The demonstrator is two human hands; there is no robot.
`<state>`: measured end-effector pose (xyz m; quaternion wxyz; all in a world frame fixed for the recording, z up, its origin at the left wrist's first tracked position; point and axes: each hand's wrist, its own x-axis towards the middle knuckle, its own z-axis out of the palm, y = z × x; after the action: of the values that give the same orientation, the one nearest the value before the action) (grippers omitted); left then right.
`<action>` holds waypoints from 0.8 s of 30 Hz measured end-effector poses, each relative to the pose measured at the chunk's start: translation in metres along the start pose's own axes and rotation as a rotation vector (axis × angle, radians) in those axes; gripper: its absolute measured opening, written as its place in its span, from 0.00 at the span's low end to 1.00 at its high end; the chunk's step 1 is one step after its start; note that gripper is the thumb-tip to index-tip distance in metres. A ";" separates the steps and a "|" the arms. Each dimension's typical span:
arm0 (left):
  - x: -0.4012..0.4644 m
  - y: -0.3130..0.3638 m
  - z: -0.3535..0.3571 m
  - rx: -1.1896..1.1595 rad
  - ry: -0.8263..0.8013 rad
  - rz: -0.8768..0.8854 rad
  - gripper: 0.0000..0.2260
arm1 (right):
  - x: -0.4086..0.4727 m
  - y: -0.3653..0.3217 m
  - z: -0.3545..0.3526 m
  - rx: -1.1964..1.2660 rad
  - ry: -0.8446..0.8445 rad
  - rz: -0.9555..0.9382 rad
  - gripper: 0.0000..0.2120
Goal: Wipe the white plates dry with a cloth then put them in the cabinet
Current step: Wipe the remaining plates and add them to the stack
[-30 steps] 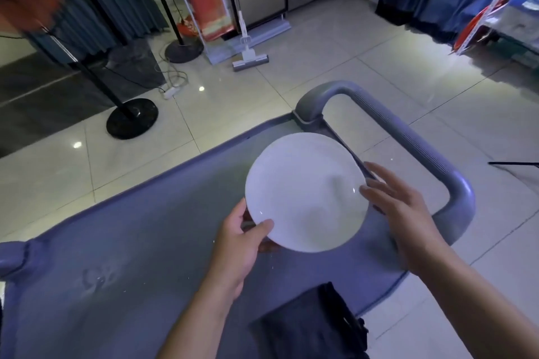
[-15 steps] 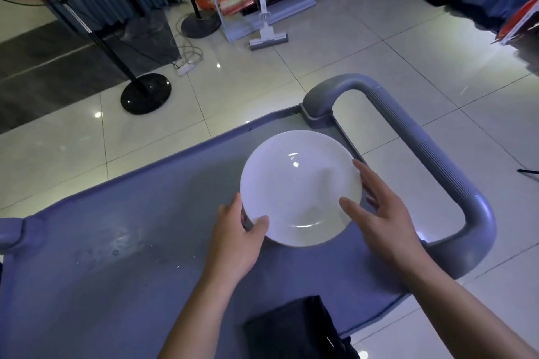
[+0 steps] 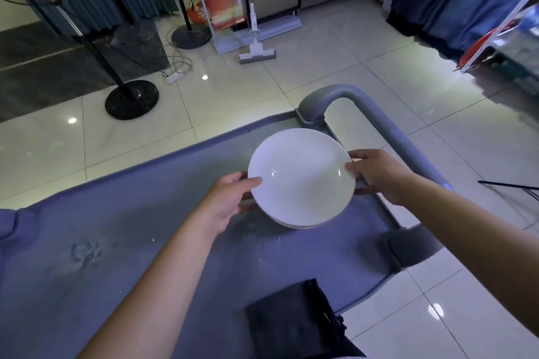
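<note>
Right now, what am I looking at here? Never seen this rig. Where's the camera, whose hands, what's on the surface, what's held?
There is no robot: a person works with bare hands. The one camera sits on the person's head and looks forward and down, wide-angle. The surface is a grey cart top with a curved handle at its right end, standing on a tiled floor. The left hand and right hand each take a grip on opposite edges of a white plate; the rim of a second plate shows beneath it. A dark cloth lies at the near edge, untouched. Small water marks dot the cart top.
</note>
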<state>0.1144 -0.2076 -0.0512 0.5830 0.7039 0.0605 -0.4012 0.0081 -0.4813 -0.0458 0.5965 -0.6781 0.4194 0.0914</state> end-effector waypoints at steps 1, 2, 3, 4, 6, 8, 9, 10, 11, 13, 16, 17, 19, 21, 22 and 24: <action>0.002 0.000 -0.001 -0.005 -0.001 -0.001 0.09 | 0.001 0.000 0.002 -0.007 0.006 0.012 0.16; 0.005 -0.001 -0.003 -0.015 0.000 -0.003 0.09 | 0.001 -0.001 0.002 0.010 0.001 0.038 0.16; 0.007 -0.003 -0.004 -0.028 0.000 -0.008 0.09 | 0.002 -0.001 0.001 0.043 -0.010 0.068 0.16; 0.010 -0.004 -0.005 -0.045 -0.003 -0.016 0.08 | 0.002 -0.003 -0.001 0.080 -0.021 0.098 0.16; 0.013 -0.005 -0.008 -0.082 -0.010 -0.032 0.06 | 0.001 -0.005 -0.004 0.159 -0.027 0.152 0.15; 0.015 -0.004 -0.009 -0.108 -0.014 -0.055 0.04 | -0.001 -0.007 -0.005 0.225 -0.020 0.204 0.14; 0.017 -0.003 -0.010 -0.116 -0.017 -0.066 0.03 | -0.002 -0.008 -0.004 0.245 -0.019 0.228 0.11; 0.018 -0.002 -0.011 -0.119 -0.021 -0.079 0.02 | -0.004 -0.010 -0.004 0.253 -0.022 0.251 0.08; 0.018 -0.001 -0.011 -0.122 -0.024 -0.091 0.02 | -0.006 -0.012 -0.002 0.247 -0.024 0.268 0.07; 0.019 0.001 -0.013 -0.119 -0.028 -0.113 0.05 | -0.008 -0.016 0.003 0.223 -0.030 0.295 0.08; 0.019 0.004 -0.014 -0.108 -0.026 -0.137 0.07 | -0.010 -0.021 0.011 0.214 -0.025 0.318 0.09; 0.019 0.004 -0.015 -0.110 -0.027 -0.146 0.07 | -0.011 -0.022 0.014 0.215 -0.023 0.313 0.09; 0.020 0.001 -0.018 -0.122 -0.038 -0.160 0.06 | -0.013 -0.024 0.016 0.206 -0.017 0.287 0.10; 0.021 0.000 -0.020 -0.126 -0.046 -0.147 0.06 | -0.017 -0.023 0.019 0.215 -0.005 0.251 0.11; 0.022 -0.001 -0.020 -0.120 -0.046 -0.134 0.06 | -0.019 -0.021 0.020 0.223 0.005 0.232 0.12; 0.020 -0.001 -0.019 -0.101 -0.052 -0.096 0.05 | -0.026 -0.016 0.022 0.247 0.030 0.200 0.14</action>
<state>0.1371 -0.1983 -0.0648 0.5993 0.6592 0.0990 -0.4433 0.0104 -0.4510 -0.0234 0.6570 -0.5558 0.5018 0.0878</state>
